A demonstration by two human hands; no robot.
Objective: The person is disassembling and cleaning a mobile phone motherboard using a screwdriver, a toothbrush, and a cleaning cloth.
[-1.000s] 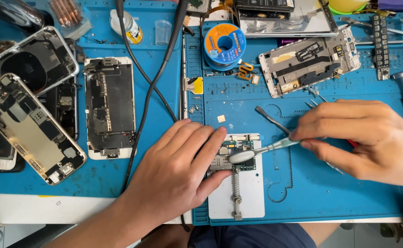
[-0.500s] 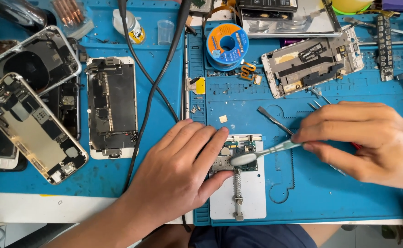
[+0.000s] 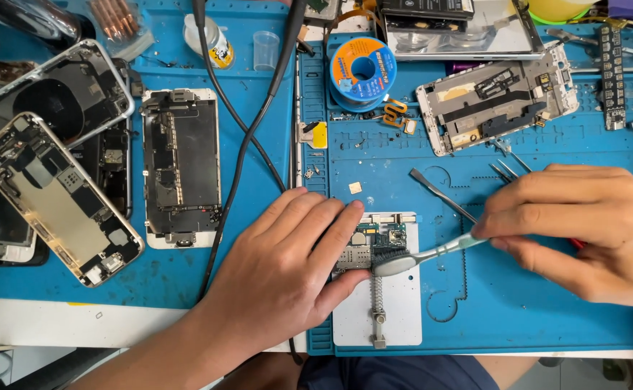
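My left hand (image 3: 284,271) lies flat over the left part of a small circuit board (image 3: 374,245) clamped on a white board holder (image 3: 392,310), pressing it down. My right hand (image 3: 583,227) pinches the handle of a pale green brush (image 3: 421,256), whose dark bristle head rests on the board's lower right edge, just by my left fingertips. The holder sits on a blue work mat (image 3: 533,303).
Several opened phone bodies (image 3: 57,195) lie at the left, another phone frame (image 3: 493,97) at the upper right. A blue solder spool (image 3: 362,71), black cables (image 3: 248,137), a metal spudger (image 3: 443,195), tweezers (image 3: 504,170) and a small jar (image 3: 212,40) surround the holder.
The brush head stays on the board with only slight shifts. Both hands keep their places; the view has drifted a little.
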